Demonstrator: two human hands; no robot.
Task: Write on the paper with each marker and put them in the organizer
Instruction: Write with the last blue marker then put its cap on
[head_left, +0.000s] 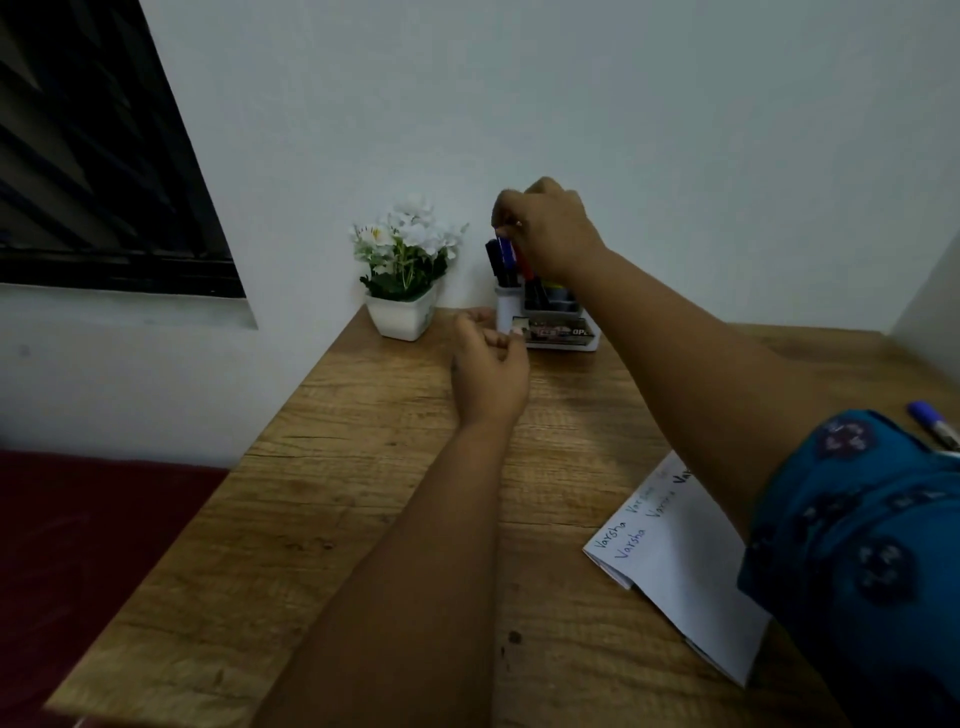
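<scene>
The white organizer (563, 340) stands against the wall at the back of the wooden table (363, 493), with several markers upright in it. My right hand (550, 228) is above its round cup and pinches the top of a blue marker (505, 250) that stands among the others. My left hand (488, 364) rests on the table just in front of the organizer, fingers loosely curled, holding nothing. The folded white paper (675, 561) with handwritten words lies at the right, partly under my right sleeve. Another blue marker (935, 423) lies at the far right edge.
A white pot of artificial white flowers (405, 270) stands left of the organizer. A dark window (93, 171) is on the left wall. A dark red surface (78, 545) lies beyond the table's left edge.
</scene>
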